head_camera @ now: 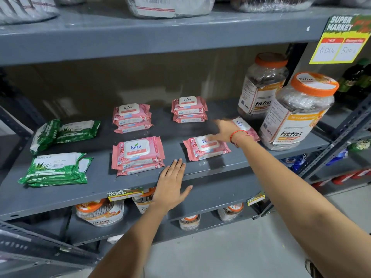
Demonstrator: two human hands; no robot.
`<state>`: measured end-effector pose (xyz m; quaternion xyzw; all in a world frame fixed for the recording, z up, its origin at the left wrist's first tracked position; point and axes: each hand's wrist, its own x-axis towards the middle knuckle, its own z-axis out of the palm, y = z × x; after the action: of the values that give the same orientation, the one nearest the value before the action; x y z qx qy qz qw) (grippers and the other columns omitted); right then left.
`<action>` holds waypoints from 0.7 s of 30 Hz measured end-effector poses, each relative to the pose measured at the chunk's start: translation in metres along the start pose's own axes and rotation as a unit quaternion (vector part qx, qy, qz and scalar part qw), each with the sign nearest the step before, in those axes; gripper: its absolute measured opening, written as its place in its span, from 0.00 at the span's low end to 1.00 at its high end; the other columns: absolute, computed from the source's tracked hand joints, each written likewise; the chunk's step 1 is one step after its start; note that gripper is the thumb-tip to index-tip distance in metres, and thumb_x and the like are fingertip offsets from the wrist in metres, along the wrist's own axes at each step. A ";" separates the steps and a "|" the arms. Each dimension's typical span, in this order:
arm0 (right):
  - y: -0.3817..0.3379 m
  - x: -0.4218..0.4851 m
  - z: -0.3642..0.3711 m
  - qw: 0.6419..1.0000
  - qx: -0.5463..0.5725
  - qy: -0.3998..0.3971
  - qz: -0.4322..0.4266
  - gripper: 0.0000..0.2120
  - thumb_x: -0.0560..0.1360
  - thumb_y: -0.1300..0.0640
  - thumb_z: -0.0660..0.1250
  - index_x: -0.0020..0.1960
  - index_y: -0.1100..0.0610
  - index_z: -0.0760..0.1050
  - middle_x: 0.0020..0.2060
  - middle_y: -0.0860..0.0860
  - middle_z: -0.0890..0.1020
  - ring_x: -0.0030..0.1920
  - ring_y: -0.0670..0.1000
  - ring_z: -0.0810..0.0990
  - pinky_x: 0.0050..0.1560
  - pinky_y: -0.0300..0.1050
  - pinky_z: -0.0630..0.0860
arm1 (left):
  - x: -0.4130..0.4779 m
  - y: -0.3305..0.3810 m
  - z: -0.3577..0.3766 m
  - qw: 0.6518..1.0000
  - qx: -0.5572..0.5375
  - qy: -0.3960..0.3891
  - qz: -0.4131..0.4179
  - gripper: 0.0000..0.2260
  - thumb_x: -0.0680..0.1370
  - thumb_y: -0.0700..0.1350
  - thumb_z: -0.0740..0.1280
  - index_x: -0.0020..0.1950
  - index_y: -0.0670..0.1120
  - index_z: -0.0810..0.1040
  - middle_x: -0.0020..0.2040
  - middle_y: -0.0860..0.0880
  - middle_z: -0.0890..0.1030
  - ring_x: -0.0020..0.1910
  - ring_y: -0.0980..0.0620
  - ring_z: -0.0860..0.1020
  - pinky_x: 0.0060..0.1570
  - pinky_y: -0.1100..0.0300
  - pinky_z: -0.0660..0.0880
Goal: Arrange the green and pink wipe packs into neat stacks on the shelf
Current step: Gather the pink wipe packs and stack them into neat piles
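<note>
On the grey shelf (200,173) lie pink wipe packs in stacks: back left stack (131,118), back middle stack (188,109), front stack (138,155), and a single pack (206,149) front right. Another pink pack (244,126) lies by the jars, partly behind my right wrist. Green packs sit at the left: a front stack (58,170) and untidy tilted ones (64,132) behind. My right hand (222,131), blurred, hovers open just above the single pack. My left hand (172,183) rests flat and open on the shelf's front edge, right of the front stack.
Two large orange-lidded jars (297,111) stand at the shelf's right end, close to my right wrist. The shelf above (160,35) overhangs. More jars (100,213) sit on the shelf below. A yellow price sign (341,41) hangs top right.
</note>
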<state>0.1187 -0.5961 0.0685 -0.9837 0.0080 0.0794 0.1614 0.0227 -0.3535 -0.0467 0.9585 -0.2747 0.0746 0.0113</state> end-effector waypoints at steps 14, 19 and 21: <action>0.058 -0.003 0.019 0.953 0.045 0.164 0.250 0.41 0.66 0.36 0.71 0.68 0.63 0.65 0.64 0.62 0.71 0.65 0.62 0.69 0.65 0.56 0.69 | -0.001 0.000 0.000 1.000 -0.005 -0.002 -0.007 0.35 0.75 0.65 0.48 0.74 0.42 0.59 0.73 0.43 0.62 0.72 0.45 0.60 0.69 0.49 0.53; 0.051 -0.008 0.015 0.948 0.118 0.181 0.233 0.36 0.66 0.39 0.72 0.62 0.64 0.72 0.60 0.63 0.75 0.62 0.62 0.73 0.60 0.55 0.74 | -0.002 0.001 0.000 1.000 -0.012 0.001 -0.004 0.35 0.74 0.65 0.52 0.72 0.40 0.63 0.71 0.42 0.66 0.70 0.44 0.65 0.67 0.48 0.58; 0.045 -0.013 0.014 0.943 0.146 0.195 0.225 0.34 0.65 0.40 0.73 0.61 0.64 0.74 0.59 0.63 0.76 0.60 0.62 0.73 0.58 0.54 0.74 | -0.003 0.001 0.000 1.000 -0.010 -0.001 -0.005 0.36 0.74 0.65 0.53 0.72 0.40 0.63 0.71 0.42 0.67 0.70 0.44 0.65 0.66 0.48 0.58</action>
<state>0.1017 -0.6348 0.0430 -0.9182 0.2715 -0.0820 0.2765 0.0198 -0.3531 -0.0468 0.9598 -0.2707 0.0711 0.0213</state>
